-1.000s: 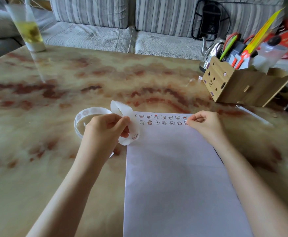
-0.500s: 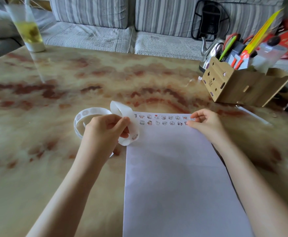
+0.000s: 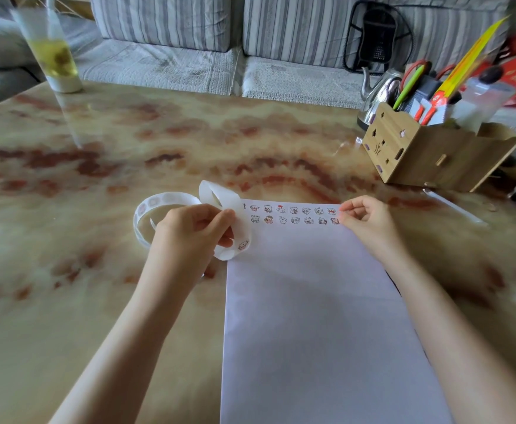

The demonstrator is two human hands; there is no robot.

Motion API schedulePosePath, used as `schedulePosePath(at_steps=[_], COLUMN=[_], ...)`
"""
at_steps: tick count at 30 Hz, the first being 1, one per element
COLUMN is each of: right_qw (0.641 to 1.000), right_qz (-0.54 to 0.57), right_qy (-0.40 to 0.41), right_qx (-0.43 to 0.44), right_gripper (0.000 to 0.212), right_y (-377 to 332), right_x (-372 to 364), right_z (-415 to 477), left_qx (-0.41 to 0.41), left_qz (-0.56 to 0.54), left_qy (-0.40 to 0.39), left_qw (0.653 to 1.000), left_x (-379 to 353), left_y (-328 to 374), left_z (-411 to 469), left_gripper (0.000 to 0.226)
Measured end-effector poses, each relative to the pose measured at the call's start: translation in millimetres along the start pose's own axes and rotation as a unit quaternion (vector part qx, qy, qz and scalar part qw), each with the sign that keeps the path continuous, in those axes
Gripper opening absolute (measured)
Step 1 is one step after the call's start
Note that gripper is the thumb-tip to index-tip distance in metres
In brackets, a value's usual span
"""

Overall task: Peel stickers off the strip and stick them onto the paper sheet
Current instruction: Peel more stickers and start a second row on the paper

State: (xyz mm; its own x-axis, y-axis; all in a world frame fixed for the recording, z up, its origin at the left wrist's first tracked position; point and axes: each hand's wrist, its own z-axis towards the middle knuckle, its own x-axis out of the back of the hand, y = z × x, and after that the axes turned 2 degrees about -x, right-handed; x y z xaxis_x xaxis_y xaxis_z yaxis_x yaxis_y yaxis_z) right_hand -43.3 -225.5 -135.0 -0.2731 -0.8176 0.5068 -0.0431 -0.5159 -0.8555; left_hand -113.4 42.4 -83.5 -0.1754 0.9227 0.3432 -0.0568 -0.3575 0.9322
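Eases right hand [image 3: 365, 220] rightward off the newest sticker [image 3: 335, 221], last in the second row along the paper sheet's [image 3: 311, 316] far edge; fingers curled, apparently empty. Keeps left hand [image 3: 189, 237] gripping the looped strip [image 3: 216, 191] beside the sheet, mid-worktop [image 3: 97, 301]. Suggests sticker placed, next peel due.

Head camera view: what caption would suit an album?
Left hand grips a white sticker strip; right hand touches the cartoon sticker rows atop a white paper sheet.

right hand [image 3: 364, 221] drawn back, end sticker [image 3: 335, 221] uncovered
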Motion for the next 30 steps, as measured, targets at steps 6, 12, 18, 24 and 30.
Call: schedulePosePath(at_steps=[6, 12, 18, 24, 30], right_qw=[1.000, 1.000, 0.999, 0.988, 0.961], right_qz=[0.013, 0.004, 0.032, 0.046, 0.037], right_qy=[0.010, 0.005, 0.023, -0.012, -0.179], right_qx=[0.002, -0.009, 0.003, 0.149, 0.206], right_gripper=[0.016, 0.018, 0.016, 0.013, 0.004], right_y=[-1.6, 0.1, -8.7, -78.2, -111.8], right_x=[3.6, 1.4, 10.4, 19.7, -24.4], right_z=[-0.9, -0.2, -3.8, -40.0, -88.0], left_qx=[0.000, -0.007, -0.003, -0.003, -0.014], left_qz=[0.006, 0.000, -0.028, -0.063, -0.085], left_qy=[0.002, 0.005, -0.010, 0.009, 0.014], left_qw=[1.000, 1.000, 1.000, 0.998, 0.996], left_x=[0.3, 0.2, 2.2, 3.1, 7.5], left_y=[-0.2, -1.6, -0.2, 2.7, 7.1], left_z=[0.4, 1.0, 0.4, 2.3, 0.0], left_gripper=[0.025, 0.024, 0.027, 0.025, 0.024])
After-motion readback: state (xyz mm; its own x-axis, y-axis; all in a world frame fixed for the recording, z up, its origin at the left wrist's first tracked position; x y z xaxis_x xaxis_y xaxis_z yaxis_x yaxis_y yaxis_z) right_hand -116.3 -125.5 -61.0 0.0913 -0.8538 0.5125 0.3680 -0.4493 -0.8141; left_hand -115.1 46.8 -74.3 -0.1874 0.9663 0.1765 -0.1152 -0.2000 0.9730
